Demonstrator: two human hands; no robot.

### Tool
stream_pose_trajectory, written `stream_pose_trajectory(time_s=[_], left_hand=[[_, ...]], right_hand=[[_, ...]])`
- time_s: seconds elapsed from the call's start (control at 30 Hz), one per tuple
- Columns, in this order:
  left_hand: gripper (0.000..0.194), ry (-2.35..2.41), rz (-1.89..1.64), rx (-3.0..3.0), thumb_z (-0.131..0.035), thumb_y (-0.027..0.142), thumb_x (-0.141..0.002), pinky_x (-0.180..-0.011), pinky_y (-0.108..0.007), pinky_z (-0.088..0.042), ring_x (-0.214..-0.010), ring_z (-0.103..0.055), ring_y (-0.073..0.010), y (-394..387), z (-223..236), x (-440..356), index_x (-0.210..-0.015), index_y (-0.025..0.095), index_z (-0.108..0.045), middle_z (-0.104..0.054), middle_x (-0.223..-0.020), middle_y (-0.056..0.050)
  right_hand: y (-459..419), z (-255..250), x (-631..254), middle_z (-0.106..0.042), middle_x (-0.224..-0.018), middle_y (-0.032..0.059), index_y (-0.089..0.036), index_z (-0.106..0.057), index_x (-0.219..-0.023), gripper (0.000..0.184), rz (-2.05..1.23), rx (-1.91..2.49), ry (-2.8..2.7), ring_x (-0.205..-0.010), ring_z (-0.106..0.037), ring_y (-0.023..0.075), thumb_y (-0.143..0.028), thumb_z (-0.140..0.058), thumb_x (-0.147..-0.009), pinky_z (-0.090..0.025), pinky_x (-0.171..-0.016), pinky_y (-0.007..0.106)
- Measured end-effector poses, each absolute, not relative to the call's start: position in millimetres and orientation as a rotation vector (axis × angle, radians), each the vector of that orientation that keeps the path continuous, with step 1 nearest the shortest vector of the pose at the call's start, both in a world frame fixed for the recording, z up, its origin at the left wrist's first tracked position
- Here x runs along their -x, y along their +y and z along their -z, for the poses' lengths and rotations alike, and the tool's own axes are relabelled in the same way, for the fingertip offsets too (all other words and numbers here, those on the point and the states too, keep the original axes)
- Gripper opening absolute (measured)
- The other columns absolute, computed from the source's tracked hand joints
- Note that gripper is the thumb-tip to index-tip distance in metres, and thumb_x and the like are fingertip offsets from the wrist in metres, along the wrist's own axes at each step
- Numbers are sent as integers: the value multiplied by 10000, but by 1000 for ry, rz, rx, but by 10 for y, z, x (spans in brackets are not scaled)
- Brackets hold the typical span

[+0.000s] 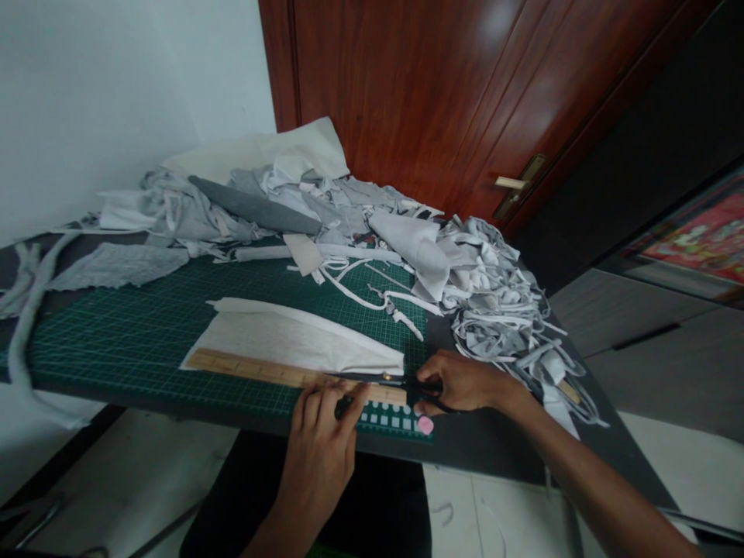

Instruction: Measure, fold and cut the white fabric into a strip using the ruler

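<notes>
My right hand (456,380) is closed round the handles of black scissors (401,380). Their blades point left, along the lower edge of folded off-white fabric (291,333). A wooden ruler (249,367) lies along that same edge, partly over the fabric. The bent fingers of my left hand (325,426) press on the ruler, just below the scissor tips. Something small and dark shows between its thumb and fingers; I cannot make out what it is. Below the scissors a round pink piece (425,425) rests at the corner of the green cutting mat (133,333).
Grey and white fabric scraps (249,205) are heaped along the back of the dark table (488,442). More tangled strips (494,318) pile up at the right. A long fabric strip (23,364) hangs over the left front edge. Behind stands a wooden door (407,93).
</notes>
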State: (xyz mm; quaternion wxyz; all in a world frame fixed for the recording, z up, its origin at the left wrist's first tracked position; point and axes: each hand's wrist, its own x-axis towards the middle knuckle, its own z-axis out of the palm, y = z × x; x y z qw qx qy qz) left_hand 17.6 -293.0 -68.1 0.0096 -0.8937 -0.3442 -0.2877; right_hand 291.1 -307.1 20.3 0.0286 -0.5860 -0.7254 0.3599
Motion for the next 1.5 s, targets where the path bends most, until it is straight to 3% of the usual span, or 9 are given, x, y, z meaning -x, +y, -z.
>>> stream_pose_trajectory(time_s=[0.4,0.7,1.0,1.13,1.5], left_hand=[[641,-1083,883,2789,-498,63,-923,-1056,-561,-480,-1114,-552,-288,-2922,714,-170,-1514,310,-502,-582,-1202,-103],[593,-1076,904,2801,-490,45,-920,-1069,-579,-465,-1136,-540,-298,-2927,691,-182,-1464,270,-559,-573,-1184,-111],[556,-1072,921,2808,-491,47,-926,-1079,-575,-449,-1152,-538,-296,-2926,683,-172,-1432,253,-591,-576,-1217,-115],[558,-1070,910,2800,-486,48,-923,-1065,-576,-458,-1141,-537,-301,-2924,691,-169,-1424,265,-600,-576,-1196,-112],[575,-1092,914,2786,-498,61,-916,-1063,-573,-459,-1115,-549,-301,-2929,724,-180,-1437,285,-589,-596,-1190,-106]], right_hand=[[-3094,-227,-2903,-441,-556,-65,-195,-510,-577,372,-1031,1836,-2271,-543,-389,95,-381,-764,-777,-259,-539,268],[-3112,-248,-2891,-520,-589,-30,-191,-575,-601,325,-964,1873,-2281,-591,-456,118,-370,-780,-779,-292,-581,265],[-3102,-199,-2911,-469,-563,-40,-190,-544,-582,328,-929,1798,-2344,-564,-416,110,-328,-743,-804,-267,-557,270],[-3063,-253,-2900,-396,-535,-67,-197,-476,-566,399,-1070,1783,-2349,-513,-334,89,-387,-737,-800,-224,-512,270],[-2962,-339,-2767,-380,-549,-72,-187,-483,-572,431,-1094,1805,-2380,-527,-327,84,-430,-765,-789,-220,-515,258]])
